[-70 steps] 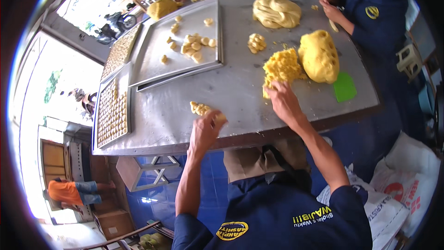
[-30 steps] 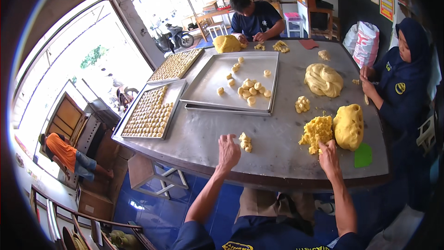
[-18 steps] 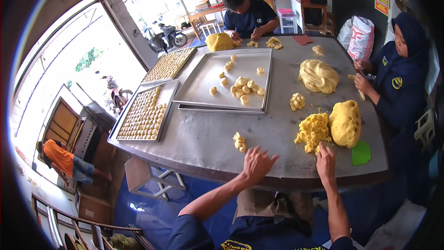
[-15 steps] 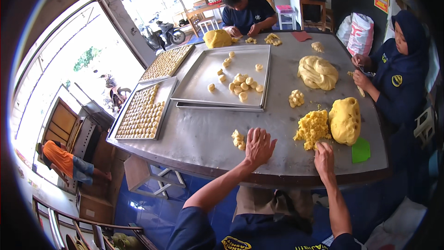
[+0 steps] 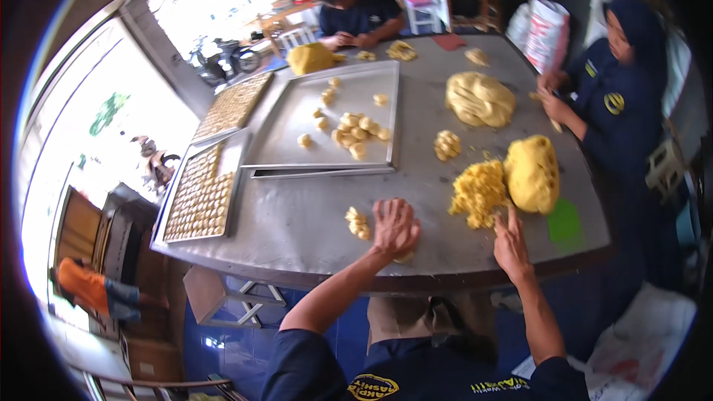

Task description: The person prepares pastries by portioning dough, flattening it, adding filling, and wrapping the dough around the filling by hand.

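Observation:
My left hand (image 5: 396, 229) lies flat on the metal tabletop, fingers stretched forward. A bit of pale dough (image 5: 403, 258) peeks out beneath its heel. Just left of that hand sits a small cluster of pale dough pieces (image 5: 357, 223). My right hand (image 5: 512, 246) is at the near edge of a crumbly yellow heap (image 5: 477, 191), index finger extended; whether it touches the crumbs is hard to tell. Behind the fingertips stands a large smooth yellow mound (image 5: 532, 174) with dents in it. A green flat scraper (image 5: 565, 224) lies to its right.
A large tray (image 5: 260, 154) holds round dough balls; two trays of small rounds (image 5: 199, 204) line the left side. Farther back lie a big dough lump (image 5: 479, 99) and a dough cluster (image 5: 447, 145). Co-workers sit at the far side (image 5: 360, 11) and right side (image 5: 616, 82).
The whole view has shifted, so the table appears farther left and slightly higher. My right index finger is now straighter. Dough now shows under my left hand's heel.

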A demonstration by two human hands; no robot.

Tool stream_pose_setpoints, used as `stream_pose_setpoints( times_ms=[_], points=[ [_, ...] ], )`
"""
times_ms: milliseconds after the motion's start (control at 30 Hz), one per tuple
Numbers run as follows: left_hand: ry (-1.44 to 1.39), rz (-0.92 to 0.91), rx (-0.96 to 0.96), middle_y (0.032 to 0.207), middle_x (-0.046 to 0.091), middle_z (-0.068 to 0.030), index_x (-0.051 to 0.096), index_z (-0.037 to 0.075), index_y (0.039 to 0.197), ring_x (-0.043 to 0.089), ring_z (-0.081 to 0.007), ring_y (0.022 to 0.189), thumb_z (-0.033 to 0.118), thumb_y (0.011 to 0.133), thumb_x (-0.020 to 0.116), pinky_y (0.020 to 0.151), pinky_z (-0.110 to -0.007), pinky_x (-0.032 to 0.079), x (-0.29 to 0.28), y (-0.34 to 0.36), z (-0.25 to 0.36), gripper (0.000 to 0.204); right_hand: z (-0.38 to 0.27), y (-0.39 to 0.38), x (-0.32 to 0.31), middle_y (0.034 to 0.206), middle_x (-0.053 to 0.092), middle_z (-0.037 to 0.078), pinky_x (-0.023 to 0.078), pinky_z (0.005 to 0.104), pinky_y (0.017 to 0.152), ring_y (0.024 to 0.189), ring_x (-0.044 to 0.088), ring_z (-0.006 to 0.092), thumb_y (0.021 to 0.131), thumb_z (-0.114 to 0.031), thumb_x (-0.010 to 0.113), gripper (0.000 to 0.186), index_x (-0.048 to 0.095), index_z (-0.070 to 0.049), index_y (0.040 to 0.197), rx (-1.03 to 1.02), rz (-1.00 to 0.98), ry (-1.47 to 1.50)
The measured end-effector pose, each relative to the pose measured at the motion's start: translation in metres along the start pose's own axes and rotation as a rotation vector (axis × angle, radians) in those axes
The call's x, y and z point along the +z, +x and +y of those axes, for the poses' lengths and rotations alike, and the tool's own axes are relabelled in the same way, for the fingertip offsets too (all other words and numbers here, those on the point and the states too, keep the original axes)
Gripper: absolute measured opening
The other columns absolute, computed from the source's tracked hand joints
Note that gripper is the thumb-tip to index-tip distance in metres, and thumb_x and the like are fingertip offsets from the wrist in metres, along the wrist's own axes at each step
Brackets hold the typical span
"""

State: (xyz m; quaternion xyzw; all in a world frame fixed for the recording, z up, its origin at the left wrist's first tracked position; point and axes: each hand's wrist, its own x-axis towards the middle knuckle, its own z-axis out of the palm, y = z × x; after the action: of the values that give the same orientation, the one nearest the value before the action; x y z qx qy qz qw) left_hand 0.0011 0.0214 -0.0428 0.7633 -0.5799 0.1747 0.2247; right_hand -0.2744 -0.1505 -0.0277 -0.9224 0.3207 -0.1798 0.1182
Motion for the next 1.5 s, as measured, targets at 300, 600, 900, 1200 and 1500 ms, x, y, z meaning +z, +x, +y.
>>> stream_pose_setpoints(
  times_ms=[300, 600, 900, 1200, 1500],
  points=[
    [0.284, -0.042, -0.204, 0.113, 0.059, -0.0106, 0.065, 0.005, 0.111, 0.054, -0.0276, 0.116, 0.03, 0.091, 0.064, 0.112, -0.057, 0.025, -0.011, -0.025, 0.031, 0.032, -0.029, -0.034, 0.003, 0.142, 0.058, 0.025, 0.047, 0.0418, 0.112, 0.133, 0.055, 0.0398, 0.09, 0.006, 0.055, 0.045, 0.061, 0.006, 0.135, -0.121, 0.073, 0.131],
    [-0.184, -0.102, -0.525, 0.107, 0.063, -0.0159, 0.062, 0.005, 0.11, 0.057, -0.0332, 0.108, 0.018, 0.099, 0.062, 0.093, -0.049, 0.04, -0.045, -0.062, 0.054, 0.017, -0.064, -0.01, -0.006, 0.119, 0.069, 0.023, 0.053, 0.0429, 0.096, 0.107, 0.066, 0.0388, 0.086, 0.004, 0.063, 0.036, 0.071, 0.002, 0.121, -0.149, -0.117, 0.075],
    [-1.079, -0.001, -0.751, 0.101, 0.078, -0.0165, 0.067, -0.003, 0.132, 0.071, -0.0117, 0.098, 0.022, 0.108, 0.059, 0.086, -0.028, 0.056, -0.034, -0.052, 0.099, 0.036, -0.123, -0.019, 0.018, 0.12, 0.066, 0.025, 0.054, 0.0439, 0.093, 0.105, 0.066, 0.0418, 0.091, 0.003, 0.064, 0.042, 0.066, 0.001, 0.133, -0.126, -0.02, 0.601],
    [-0.591, -0.237, -0.419, 0.089, 0.073, -0.0243, 0.071, 0.002, 0.095, 0.071, -0.0448, 0.087, 0.014, 0.082, 0.076, 0.071, -0.048, 0.057, -0.026, -0.038, 0.067, 0.019, -0.135, -0.011, 0.003, 0.12, 0.073, 0.013, 0.057, 0.0384, 0.091, 0.111, 0.068, 0.0329, 0.084, 0.003, 0.075, 0.037, 0.076, -0.005, 0.121, -0.277, 0.024, 0.615],
    [-0.683, -0.125, -0.548, 0.092, 0.074, -0.0237, 0.066, 0.003, 0.107, 0.072, -0.0435, 0.092, 0.011, 0.084, 0.076, 0.073, -0.047, 0.058, -0.025, -0.04, 0.081, 0.026, -0.15, -0.014, 0.008, 0.103, 0.069, 0.016, 0.059, 0.0374, 0.082, 0.089, 0.071, 0.0306, 0.084, 0.003, 0.074, 0.041, 0.071, -0.004, 0.125, -0.324, 0.11, 0.378]
  ],
)
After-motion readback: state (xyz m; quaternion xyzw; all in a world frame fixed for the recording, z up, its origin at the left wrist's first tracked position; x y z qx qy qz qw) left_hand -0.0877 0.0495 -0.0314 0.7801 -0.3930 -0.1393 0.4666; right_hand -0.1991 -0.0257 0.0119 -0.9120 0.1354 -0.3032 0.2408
